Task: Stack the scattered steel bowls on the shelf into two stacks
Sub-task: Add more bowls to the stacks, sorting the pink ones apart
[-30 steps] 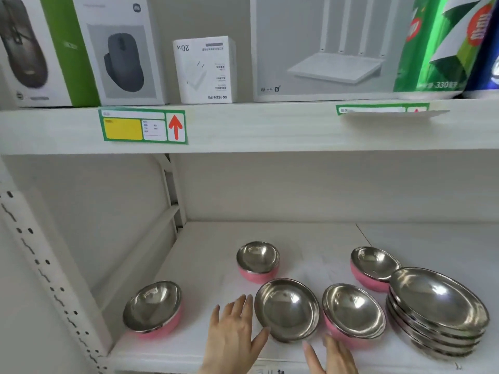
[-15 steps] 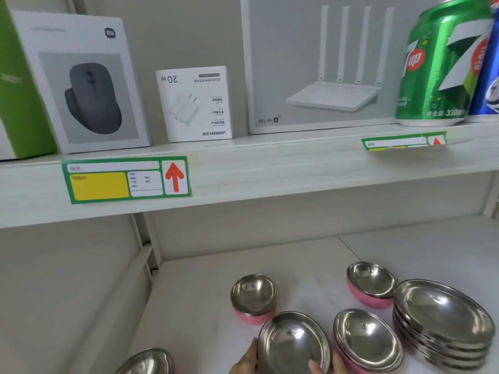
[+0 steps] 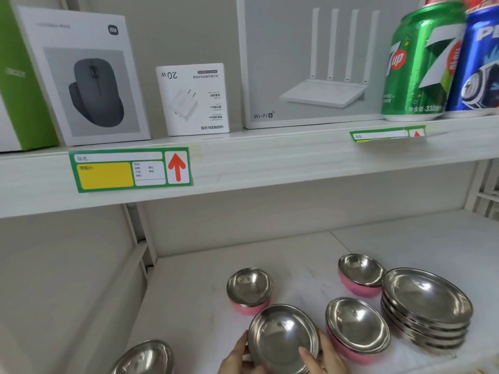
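A shallow steel bowl [image 3: 280, 337] sits at the front of the lower shelf, tilted toward me. My left hand [image 3: 237, 357] grips its left rim and my right hand [image 3: 321, 357] holds its right rim, thumb inside. Both hands are cut off by the bottom edge. Behind it stands a pink-sided steel bowl [image 3: 249, 288]. To the right are a pink-sided pair of nested bowls [image 3: 356, 327] and another pink-sided bowl [image 3: 360, 273]. A stack of several wide steel bowls [image 3: 426, 306] stands at the far right. One more bowl [image 3: 145, 359] lies at the lower left.
The white lower shelf [image 3: 205, 265] has bare room at the back and left. An upper shelf board [image 3: 270, 163] with price labels hangs close overhead. On it stand a mouse box [image 3: 89, 82], a charger box [image 3: 193, 99], a router box [image 3: 318, 60] and two drink cans [image 3: 424, 63].
The view tilted up and moved closer, so my hands dropped to the bottom edge. Both hands went from hovering beside the shallow bowl to holding its rim, and the bowl tilted up.
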`<state>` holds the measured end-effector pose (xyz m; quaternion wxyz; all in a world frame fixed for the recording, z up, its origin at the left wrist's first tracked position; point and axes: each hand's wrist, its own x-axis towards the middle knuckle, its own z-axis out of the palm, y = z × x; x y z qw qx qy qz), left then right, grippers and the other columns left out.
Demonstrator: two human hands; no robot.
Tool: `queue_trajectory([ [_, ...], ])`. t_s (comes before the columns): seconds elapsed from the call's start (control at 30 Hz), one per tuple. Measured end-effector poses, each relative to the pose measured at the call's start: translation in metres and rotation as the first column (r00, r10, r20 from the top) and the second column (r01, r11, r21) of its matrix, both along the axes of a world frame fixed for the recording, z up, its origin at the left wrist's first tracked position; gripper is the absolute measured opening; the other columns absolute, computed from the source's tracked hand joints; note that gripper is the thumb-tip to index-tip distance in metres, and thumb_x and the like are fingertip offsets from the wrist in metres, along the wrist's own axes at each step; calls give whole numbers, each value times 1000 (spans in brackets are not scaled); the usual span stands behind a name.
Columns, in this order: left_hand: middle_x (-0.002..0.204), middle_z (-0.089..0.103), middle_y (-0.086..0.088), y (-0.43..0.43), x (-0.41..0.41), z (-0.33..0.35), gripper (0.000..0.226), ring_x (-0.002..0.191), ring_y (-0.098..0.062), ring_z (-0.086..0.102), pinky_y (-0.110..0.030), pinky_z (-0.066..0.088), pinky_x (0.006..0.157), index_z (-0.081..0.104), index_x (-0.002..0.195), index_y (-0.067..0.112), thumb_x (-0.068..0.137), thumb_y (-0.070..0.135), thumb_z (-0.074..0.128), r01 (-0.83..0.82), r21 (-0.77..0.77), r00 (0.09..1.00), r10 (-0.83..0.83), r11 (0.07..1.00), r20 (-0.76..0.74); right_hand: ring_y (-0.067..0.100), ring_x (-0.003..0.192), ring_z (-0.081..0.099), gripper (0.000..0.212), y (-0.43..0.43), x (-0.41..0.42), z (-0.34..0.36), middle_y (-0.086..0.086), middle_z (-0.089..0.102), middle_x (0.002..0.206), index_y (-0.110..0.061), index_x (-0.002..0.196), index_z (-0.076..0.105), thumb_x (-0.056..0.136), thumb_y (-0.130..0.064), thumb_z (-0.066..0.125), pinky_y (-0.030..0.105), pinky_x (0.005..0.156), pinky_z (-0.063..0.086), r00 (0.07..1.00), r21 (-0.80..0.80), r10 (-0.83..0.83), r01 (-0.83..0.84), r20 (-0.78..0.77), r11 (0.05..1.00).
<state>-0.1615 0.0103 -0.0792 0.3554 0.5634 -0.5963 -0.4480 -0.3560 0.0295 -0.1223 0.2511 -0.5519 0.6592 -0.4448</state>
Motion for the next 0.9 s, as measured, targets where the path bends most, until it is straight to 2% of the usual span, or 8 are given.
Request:
queue_trajectory([
  [0.07, 100, 68, 14, 2, 4, -6, 76, 76, 10, 66, 1, 41, 69, 51, 133, 38, 60, 44, 73, -14, -14, 1000, 15, 1000, 27, -26, 75, 55, 70, 5, 4, 18, -52, 54, 91, -78, 102, 44, 41, -71, 78, -3, 65, 43, 999, 7, 5, -5, -38, 1000],
  [0.1, 104, 67, 15, 6, 6, -3, 81, 76, 11, 66, 0, 43, 68, 48, 137, 37, 60, 43, 73, 1, 2, 1000, -2, 1000, 18, -25, 73, 55, 70, 8, 7, 24, -44, 61, 85, -71, 108, 48, 45, -68, 78, -2, 64, 43, 1000, 8, -11, 11, 0, 1000],
  [0.17, 110, 65, 14, 10, 10, 4, 91, 79, 9, 67, -2, 45, 70, 40, 143, 32, 60, 45, 73, 34, 32, 999, -34, 999, 18, -23, 74, 56, 65, 7, 3, 24, -25, 65, 94, -39, 126, 53, 67, -37, 80, -1, 63, 43, 995, 75, -17, 10, 96, 997],
  [0.23, 113, 64, 14, 12, 11, 13, 98, 81, 6, 68, -4, 46, 74, 33, 146, 30, 58, 49, 71, 54, 47, 998, -56, 997, 33, -21, 78, 57, 54, 12, 1, 30, -11, 68, 101, -33, 124, 51, 76, -28, 74, 0, 65, 43, 998, 97, 11, -17, 64, 995],
  [0.37, 116, 64, 10, 17, 6, 21, 87, 78, 1, 70, -4, 45, 71, 30, 148, 24, 74, 31, 73, 44, 25, 995, -47, 999, 85, -22, 77, 56, 46, 21, -3, 51, -14, 64, 94, -43, 115, 45, 79, -34, 71, -2, 64, 40, 1000, 114, 20, -18, -14, 993],
  [0.57, 110, 66, 13, 32, -17, 35, 77, 73, -2, 71, -8, 48, 70, 36, 144, 28, 78, 24, 74, -12, -50, 997, 16, 999, 78, 14, 107, 61, 51, 26, -27, 76, -6, 65, 117, -30, 130, 46, 84, -50, 58, 23, 87, 44, 984, 89, 94, -81, -154, 993],
  [0.8, 102, 67, 13, 62, -69, 68, 59, 67, -4, 69, -19, 47, 72, 42, 124, 47, 80, 20, 71, -114, -158, 993, 111, 981, -29, 14, 112, 55, 42, 30, -74, 103, -11, 63, 112, -31, 120, 52, 84, -52, 55, 27, 91, 42, 974, 30, 162, -160, -161, 987],
  [0.9, 103, 68, 11, 71, -95, 78, 58, 62, -2, 66, -13, 46, 67, 41, 125, 48, 84, 18, 69, -134, -195, 991, 126, 972, -54, 14, 108, 56, 41, 34, -99, 117, -10, 64, 107, -31, 118, 52, 84, -54, 52, 29, 91, 44, 961, 2, 194, -198, -198, 980],
])
